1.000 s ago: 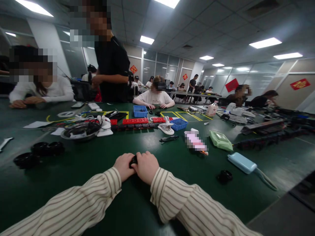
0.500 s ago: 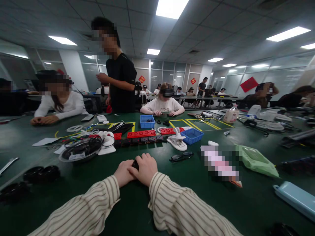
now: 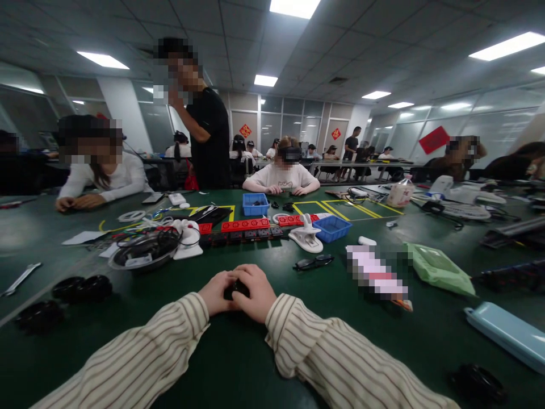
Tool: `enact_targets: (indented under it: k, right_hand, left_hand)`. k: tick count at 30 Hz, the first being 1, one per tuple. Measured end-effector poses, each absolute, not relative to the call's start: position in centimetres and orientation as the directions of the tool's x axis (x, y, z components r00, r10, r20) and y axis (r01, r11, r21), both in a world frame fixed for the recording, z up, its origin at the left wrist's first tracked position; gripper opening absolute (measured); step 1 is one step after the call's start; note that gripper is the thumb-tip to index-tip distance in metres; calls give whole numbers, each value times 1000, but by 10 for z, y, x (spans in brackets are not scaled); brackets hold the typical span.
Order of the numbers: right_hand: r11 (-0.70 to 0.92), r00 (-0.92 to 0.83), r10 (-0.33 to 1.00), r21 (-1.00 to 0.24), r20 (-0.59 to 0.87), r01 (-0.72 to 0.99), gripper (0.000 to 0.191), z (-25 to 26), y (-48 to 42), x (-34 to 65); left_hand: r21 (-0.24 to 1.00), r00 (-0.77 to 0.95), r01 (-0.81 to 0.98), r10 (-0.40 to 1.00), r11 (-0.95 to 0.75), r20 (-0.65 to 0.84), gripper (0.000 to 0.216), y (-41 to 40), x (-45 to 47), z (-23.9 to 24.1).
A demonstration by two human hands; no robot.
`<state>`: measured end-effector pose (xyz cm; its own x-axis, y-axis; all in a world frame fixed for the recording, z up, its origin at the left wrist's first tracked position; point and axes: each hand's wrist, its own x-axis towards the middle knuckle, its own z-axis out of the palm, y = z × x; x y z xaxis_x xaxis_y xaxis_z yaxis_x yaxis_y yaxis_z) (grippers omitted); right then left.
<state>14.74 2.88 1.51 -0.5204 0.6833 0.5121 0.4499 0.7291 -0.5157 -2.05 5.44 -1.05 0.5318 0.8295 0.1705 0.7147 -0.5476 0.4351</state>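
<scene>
My left hand (image 3: 216, 293) and my right hand (image 3: 256, 293) meet over the green table (image 3: 230, 363), fingers curled round a small dark object (image 3: 239, 288). Only a black, slightly shiny part of it shows between the thumbs and fingers; its kind is hidden. My right hand lies over the top and far side, while the left closes in from the left. A pair of folded black glasses (image 3: 314, 262) lies beyond my right hand. Black round wheel-like parts (image 3: 96, 287) rest on the table to the left, and another (image 3: 479, 383) at the lower right.
Ahead are a metal bowl of cables (image 3: 145, 258), a red and black socket strip (image 3: 244, 227), a white clip stand (image 3: 307, 238) and a blue bin (image 3: 332, 228). To the right lie a green packet (image 3: 440, 270) and a light-blue case (image 3: 508, 335). A wrench (image 3: 22, 279) lies left. Several people are across the table.
My hands have parted slightly, and more of the dark object shows between them. The view has shifted a little. A standing person across the table has raised a hand towards the head.
</scene>
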Motion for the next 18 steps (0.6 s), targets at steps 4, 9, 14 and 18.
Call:
enact_targets:
  k: [4,9,14,18]
  right_hand:
    - [613,-373,779,-484,505,625,49,15,24,143]
    - [507,-325,843,-435,428,744,37,11,31,142]
    - [627,-468,777,-455,421,632,23,12,36,147]
    - [754,-634,647,-477,423,451,32,24,29,154]
  left_hand:
    - [406,474,758,858,-511,197,41,51,-16,-10]
    - [323,365,851,909,-414,203,26,40,-7,-6]
    - [354,359,834,903,-423,235,35,39,-7,-8]
    - [428,448,756,868,-495,212,39,49,-12,-14]
